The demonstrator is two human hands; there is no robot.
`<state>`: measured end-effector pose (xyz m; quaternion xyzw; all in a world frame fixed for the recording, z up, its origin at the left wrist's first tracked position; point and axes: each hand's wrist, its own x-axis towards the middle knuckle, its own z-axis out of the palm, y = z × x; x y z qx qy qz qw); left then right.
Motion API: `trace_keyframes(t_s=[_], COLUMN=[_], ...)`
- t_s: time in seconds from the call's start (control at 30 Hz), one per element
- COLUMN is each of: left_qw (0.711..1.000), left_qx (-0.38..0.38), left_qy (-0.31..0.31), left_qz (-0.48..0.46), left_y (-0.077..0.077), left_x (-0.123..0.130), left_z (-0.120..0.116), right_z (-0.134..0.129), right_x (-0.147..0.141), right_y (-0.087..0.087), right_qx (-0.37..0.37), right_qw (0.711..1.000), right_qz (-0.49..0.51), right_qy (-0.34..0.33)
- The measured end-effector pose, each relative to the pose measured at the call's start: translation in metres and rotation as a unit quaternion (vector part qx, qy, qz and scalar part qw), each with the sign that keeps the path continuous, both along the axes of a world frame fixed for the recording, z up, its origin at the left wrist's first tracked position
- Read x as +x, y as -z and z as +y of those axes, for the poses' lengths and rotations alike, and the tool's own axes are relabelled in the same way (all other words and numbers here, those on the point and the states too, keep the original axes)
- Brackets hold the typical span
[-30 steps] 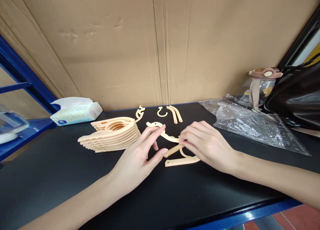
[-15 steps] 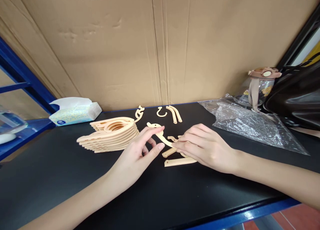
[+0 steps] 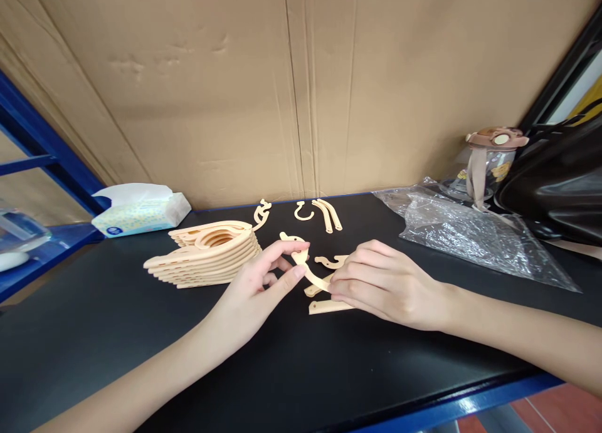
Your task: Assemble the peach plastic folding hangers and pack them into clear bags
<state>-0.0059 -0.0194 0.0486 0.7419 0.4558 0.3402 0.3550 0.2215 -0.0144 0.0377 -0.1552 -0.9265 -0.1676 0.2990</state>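
Note:
Between my two hands is a curved cream-coloured hanger piece [image 3: 316,281]. My left hand [image 3: 258,286] pinches its upper left end, thumb and index finger on either side. The fingers of my right hand [image 3: 388,286] are closed round the other end, hiding it. Beneath and beside my right hand lie more loose hanger parts: a flat arm [image 3: 324,306] with a hole at its tip, and a small hooked piece [image 3: 329,261], both partly covered. A stack of folded cream hangers [image 3: 207,257] stands just left of my left hand.
Farther back on the black table [image 3: 263,383] lie a hook [image 3: 304,212], two curved arms [image 3: 328,213] and another hook piece [image 3: 262,213]. A tissue pack [image 3: 141,217] is at the left. Clear plastic wrapping [image 3: 484,239] and a bottle [image 3: 493,160] are at the right, against cardboard [image 3: 211,94].
My left thumb and index finger have closed together on the hanger piece. Both hands have shifted slightly, and the piece sits a little lower and turned. More of the small hooked piece shows.

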Motion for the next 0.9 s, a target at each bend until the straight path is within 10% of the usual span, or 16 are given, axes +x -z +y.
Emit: trace_keyframes(t_s=[0.9], left_qw=[1.0], left_qx=[-0.012], left_qy=[0.011], left_qz=[0.003], left_y=[0.002], left_x=[-0.0013], left_z=[0.0006], right_z=[-0.0011], right_x=[-0.002], right_y=[0.0014], right_qx=[-0.099], right_qw=[0.995], right_qz=[-0.007], right_qy=[0.002])
